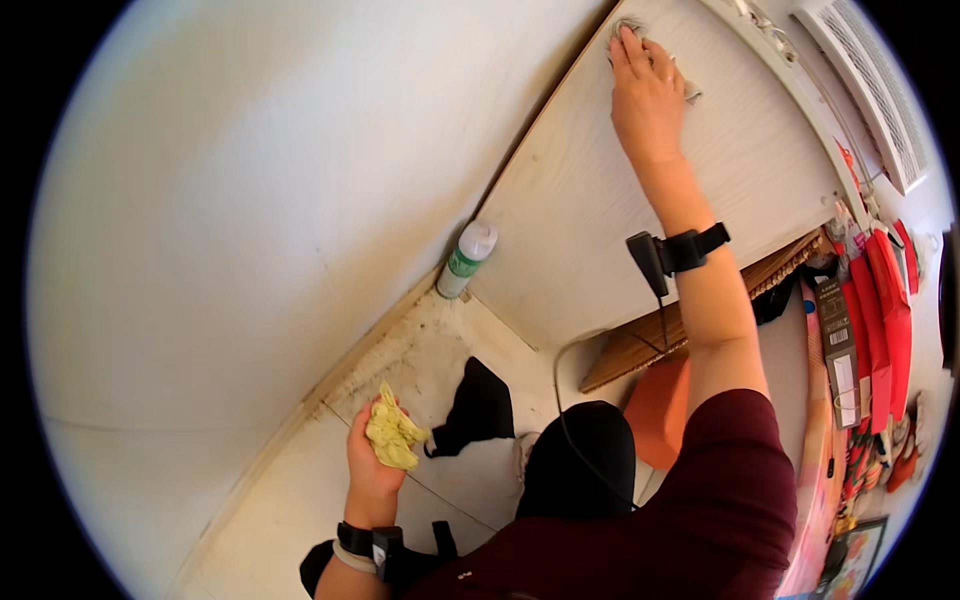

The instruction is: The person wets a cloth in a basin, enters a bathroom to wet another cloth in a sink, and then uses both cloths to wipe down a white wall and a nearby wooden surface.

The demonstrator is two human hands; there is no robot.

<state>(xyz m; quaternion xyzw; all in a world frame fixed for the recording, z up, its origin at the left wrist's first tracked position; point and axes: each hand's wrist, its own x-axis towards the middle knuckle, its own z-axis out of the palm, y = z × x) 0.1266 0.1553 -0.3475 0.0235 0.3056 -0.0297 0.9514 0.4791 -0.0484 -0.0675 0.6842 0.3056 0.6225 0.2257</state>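
Fingers spread over a greyish cloth, my right hand presses it against the upper part of a pale wood-grain panel. Low on the left, my left hand holds a crumpled yellow-green cloth in its palm, above the floor. Between the two hands, a spray can with a white cap and a green band stands in the corner where the panel meets the white wall. Both wrists wear black straps with small devices, and a black cable hangs from the right one.
A white wall fills the left side. Stained floor tiles lie below, with a black cloth item on them. To the right are a brown wooden board, an orange box-like object, red packages and a grey box.
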